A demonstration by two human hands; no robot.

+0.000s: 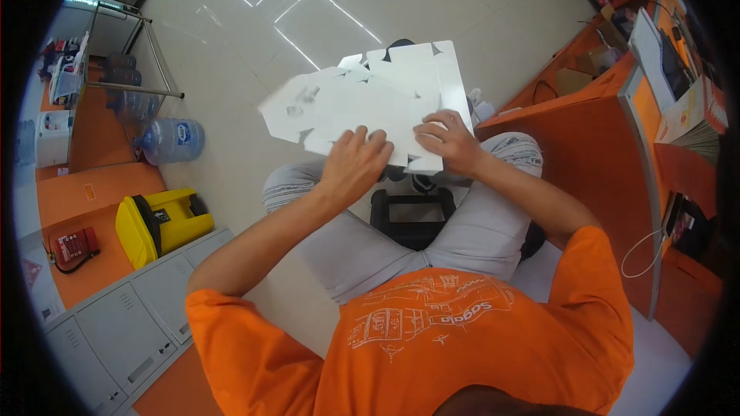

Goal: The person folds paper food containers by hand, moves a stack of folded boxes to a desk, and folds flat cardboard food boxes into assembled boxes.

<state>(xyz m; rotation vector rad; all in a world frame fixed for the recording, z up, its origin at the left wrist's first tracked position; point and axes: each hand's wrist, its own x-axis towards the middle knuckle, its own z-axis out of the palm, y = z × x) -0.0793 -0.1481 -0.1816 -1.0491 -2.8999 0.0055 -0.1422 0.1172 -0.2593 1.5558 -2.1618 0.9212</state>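
Observation:
A flat white cardboard box blank (362, 104) with cut tabs and notches is held over my knees. My left hand (358, 158) lies on its near edge with the fingers bent over the top face; that thumb is hidden. At the near right side of the blank, my right hand (449, 141) grips it with curled fingers. The blank's left end looks smeared by motion. What lies under the cardboard is mostly hidden.
To my right stands an orange desk (570, 146) with papers and a cable. On the left are a large water bottle (173, 141), a yellow bin (162, 223), a red fire extinguisher (75, 248) and grey lockers (127, 320). A black frame (412, 216) sits between my legs.

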